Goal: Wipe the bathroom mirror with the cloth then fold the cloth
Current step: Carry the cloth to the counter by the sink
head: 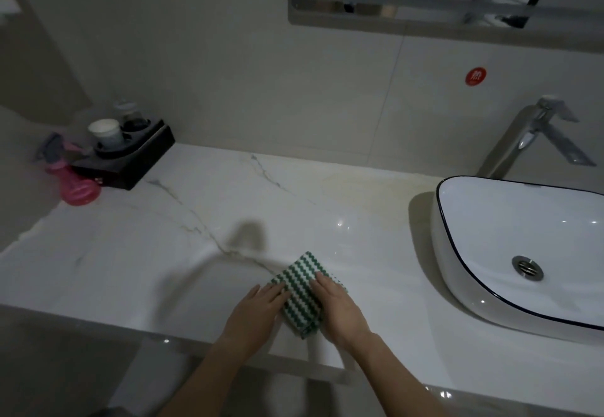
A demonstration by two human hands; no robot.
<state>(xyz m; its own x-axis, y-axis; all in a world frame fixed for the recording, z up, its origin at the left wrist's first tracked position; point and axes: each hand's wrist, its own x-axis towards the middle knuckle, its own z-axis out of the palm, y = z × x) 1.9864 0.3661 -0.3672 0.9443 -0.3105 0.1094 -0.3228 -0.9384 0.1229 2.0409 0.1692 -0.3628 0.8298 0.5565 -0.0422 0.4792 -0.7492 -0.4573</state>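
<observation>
Head camera looks down on a white marble-veined surface (202, 220) under dim light. At far left a pink plastic spray bottle (76, 184) lies beside a black rectangular holder tray (130, 164) that carries a white paper cup (106, 133) and a clear glass behind it. Near the front edge, about the middle of the surface, lies the green-and-white zigzag-striped cloth (299, 289), folded into a small thick rectangle set at a slant. The left hand (258, 310) rests flat on the cloth's left edge, fingers straight and close together, fingertips on the fabric. Just beside it, the right hand (336, 307) lies palm down over the cloth's right side, fingers extended and pressing the fold flat; a strip of cloth shows between the two hands. Neither hand curls round the fabric. On the wall above, the grey-framed bathroom mirror (457, 7) reflects part of a person in a light shirt. Lower on the wall is a round red sticker (475, 77). At right a chrome angular tap (536, 135) stands behind a white ceramic basin (523, 240) with a dark rim line and metal drain.
</observation>
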